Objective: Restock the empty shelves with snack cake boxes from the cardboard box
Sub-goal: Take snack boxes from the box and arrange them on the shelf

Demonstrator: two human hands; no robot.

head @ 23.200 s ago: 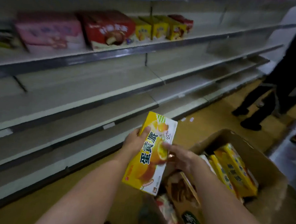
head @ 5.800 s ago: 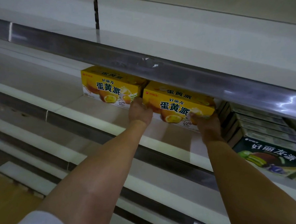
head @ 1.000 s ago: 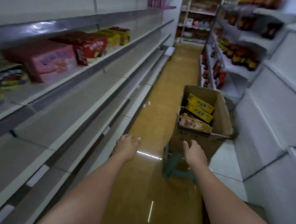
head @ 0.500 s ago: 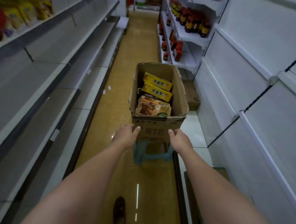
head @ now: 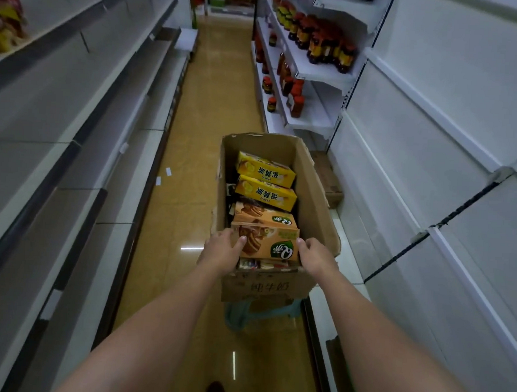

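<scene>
An open cardboard box (head: pixel 314 183) stands on a teal stool (head: pixel 239 311) in the aisle. Inside lie two yellow snack cake boxes (head: pixel 266 173) at the far end and two orange-brown snack cake boxes (head: pixel 265 218) nearer me. My left hand (head: pixel 223 251) grips the left end of the nearest orange-brown box (head: pixel 271 244), thumb on its front face. My right hand (head: pixel 315 255) grips its right end. Long grey shelves (head: pixel 76 102) with nothing on them run along the left.
Red and yellow snack packs (head: pixel 5 22) sit on the upper left shelf. Jars and bottles (head: pixel 316 43) fill white shelves at the back right. White shelving (head: pixel 432 175) lines the right side. A flat carton (head: pixel 327 177) lies on the floor beside the box. The tan floor (head: pixel 215 88) runs ahead.
Both hands have moved from the near rim of the cardboard box up into it and taken hold of the nearest orange-brown box. The view has come closer to the box.
</scene>
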